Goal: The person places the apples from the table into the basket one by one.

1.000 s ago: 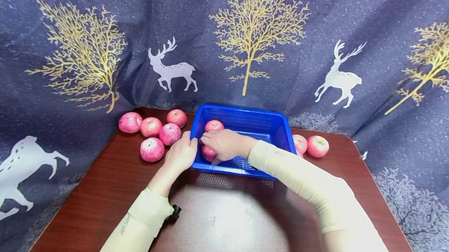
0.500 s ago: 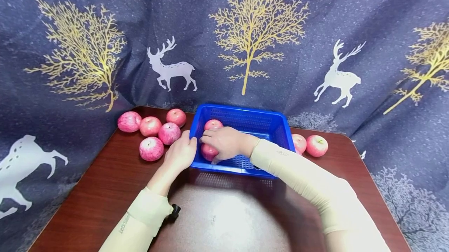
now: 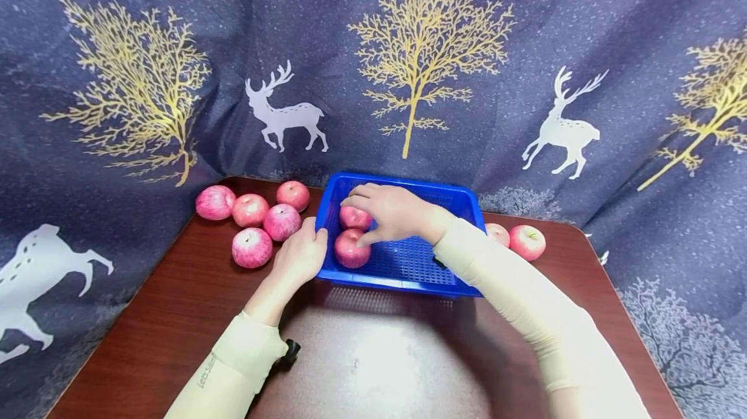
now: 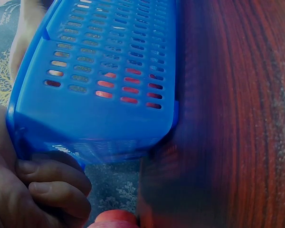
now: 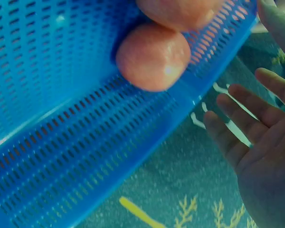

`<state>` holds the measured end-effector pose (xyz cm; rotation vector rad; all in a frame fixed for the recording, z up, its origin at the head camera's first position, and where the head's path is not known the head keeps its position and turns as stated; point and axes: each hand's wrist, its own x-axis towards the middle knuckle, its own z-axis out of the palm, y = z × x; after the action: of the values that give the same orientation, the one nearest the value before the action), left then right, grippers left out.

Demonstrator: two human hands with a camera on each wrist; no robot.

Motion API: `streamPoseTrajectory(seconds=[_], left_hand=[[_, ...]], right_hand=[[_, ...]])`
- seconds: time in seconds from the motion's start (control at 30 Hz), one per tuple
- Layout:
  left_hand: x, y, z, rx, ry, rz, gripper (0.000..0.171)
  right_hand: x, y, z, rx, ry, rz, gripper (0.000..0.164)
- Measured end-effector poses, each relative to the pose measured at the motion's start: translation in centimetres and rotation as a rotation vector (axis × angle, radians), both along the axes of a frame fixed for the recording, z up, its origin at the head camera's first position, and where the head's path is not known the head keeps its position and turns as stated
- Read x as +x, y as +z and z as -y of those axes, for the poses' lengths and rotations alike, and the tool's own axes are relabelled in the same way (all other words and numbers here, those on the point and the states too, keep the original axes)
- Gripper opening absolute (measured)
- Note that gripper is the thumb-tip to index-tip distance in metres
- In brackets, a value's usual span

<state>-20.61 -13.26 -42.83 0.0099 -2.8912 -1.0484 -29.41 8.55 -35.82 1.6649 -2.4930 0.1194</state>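
A blue plastic basket [image 3: 403,284] with slotted walls stands on the table. My left hand [image 3: 300,253] grips its left rim, and the left wrist view shows curled fingers [image 4: 61,197] at the basket's edge. Inside, along the left end, sit two red apples: a nearer apple [image 3: 352,250] and a farther apple [image 3: 354,219] partly covered by my fingers. Over them hovers my right hand [image 3: 397,211], its fingers spread and holding nothing. In the right wrist view that hand [image 5: 268,147] is apart from both apples, which touch each other.
Several apples [image 3: 252,248] lie on the brown table [image 3: 175,315] left of the basket. Right of it are more apples [image 3: 528,242], one partly hidden by the right sleeve. A dark patterned cloth [image 3: 350,114] hangs close behind the basket.
My right hand has let go of the nearer apple, which stays in the basket's left end. It has risen and moved away toward the farther apple. The left hand has kept its place.
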Motion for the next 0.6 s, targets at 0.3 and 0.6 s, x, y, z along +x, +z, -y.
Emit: streamPoseTrajectory(seconds=[0.3,0.6], left_hand=[[0.0,-0.2,0.0,-0.009,0.001,0.005,0.046],[0.0,-0.2,0.1,-0.008,0.003,0.013,0.047]], right_hand=[[-0.2,1.9,-2.2,-0.114,-0.014,-0.027,0.081],[0.4,2.8,-4.7,-0.133,-0.124,-0.018,0.085]])
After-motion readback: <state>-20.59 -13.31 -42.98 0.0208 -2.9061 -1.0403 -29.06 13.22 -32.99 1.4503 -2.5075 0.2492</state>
